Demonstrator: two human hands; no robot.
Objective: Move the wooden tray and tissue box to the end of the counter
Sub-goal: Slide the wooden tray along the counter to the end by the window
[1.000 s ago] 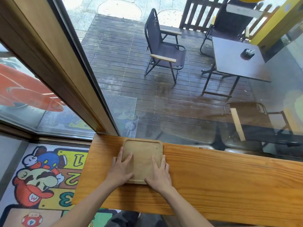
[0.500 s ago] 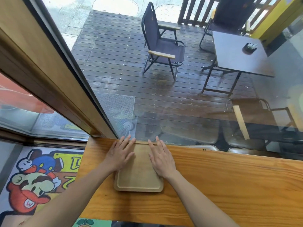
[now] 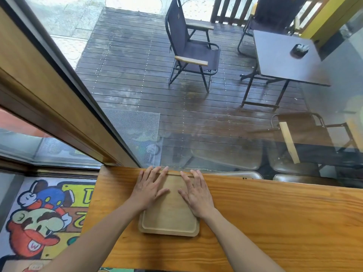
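Both my hands lie flat, palms down, fingers spread wide, gripping nothing. My left hand (image 3: 148,188) presses on the far left part of a shallow, pale rectangular wooden tray with rounded corners (image 3: 170,216), its fingertips reaching the tray's far rim. My right hand (image 3: 195,191) presses on the far right part, with its fingers pointing towards the window too. The tray is empty; its bare recessed floor shows between and below my hands.

The tray sits on a long orange-brown wooden counter (image 3: 275,222), near its left end, with its far edge right against the window glass (image 3: 196,124). I see no tissue box.

Beyond the glass is a wet dark wooden deck (image 3: 137,75) with a black folding chair (image 3: 193,54) and a dark square table (image 3: 282,55). Left of the counter, on the floor, lies a colourful cartoon mat (image 3: 43,216).
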